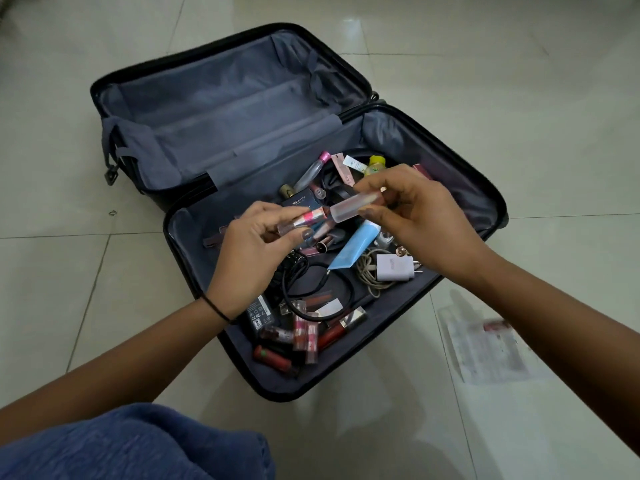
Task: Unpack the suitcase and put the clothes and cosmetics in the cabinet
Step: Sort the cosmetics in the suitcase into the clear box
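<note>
A black suitcase [485,188] lies open on the tiled floor, grey lining showing. Its far half is empty. The near half holds several lipsticks [301,336], a blue tube [351,249], a yellow-capped bottle [375,164], a pink-capped bottle [313,169] and a dark box [299,202]. Above these, my left hand [252,258] pinches a slim tube with a pink band [301,220]. My right hand [412,216] grips a frosted clear tube [353,207] by its far end. The two tubes meet tip to tip.
A white charger with coiled cable [393,268], a black cable [311,282] and a black adapter [258,311] also lie in the near half. A printed paper sheet [491,348] lies on the floor at right. My blue-clad knee [138,445] is at bottom left.
</note>
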